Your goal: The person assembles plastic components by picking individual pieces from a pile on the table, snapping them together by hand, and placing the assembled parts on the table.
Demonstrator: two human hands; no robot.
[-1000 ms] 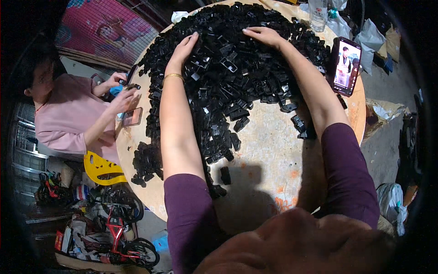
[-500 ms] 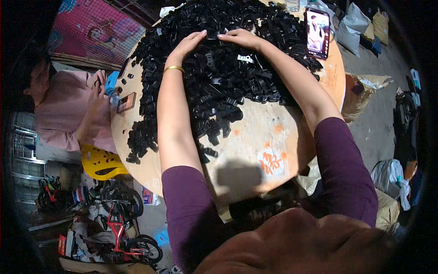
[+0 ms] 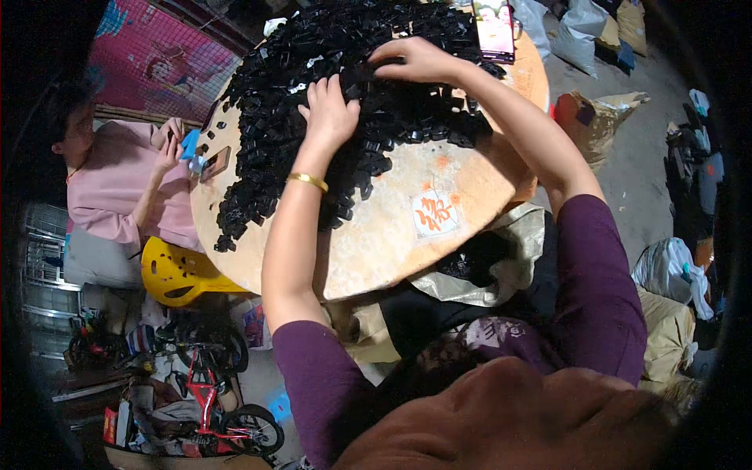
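Through the head camera I saw the left hand (image 3: 331, 115) palm down on the black pieces (image 3: 294, 129), its fingers spread, tips pointing away from the wearer. A gold bangle (image 3: 309, 182) sat at that wrist. The right hand (image 3: 417, 61) reached in over the heap from the right, near the left one but not touching it. Its fingers were close together and bent, with the thumb apart from them; whether a piece touched the tips I could not tell.

The pieces lay heaped across the far half of the round table (image 3: 352, 270), with a tail running down its left side. A paper (image 3: 437, 213) with orange marks lay on the near part. A lit phone (image 3: 494, 33) stood at the heap's right edge. On the left sat a co-worker (image 3: 117, 176) in pink, both hands raised near a small phone (image 3: 215, 163). Below I had a yellow chair (image 3: 174, 274) and a red bike (image 3: 205, 392).
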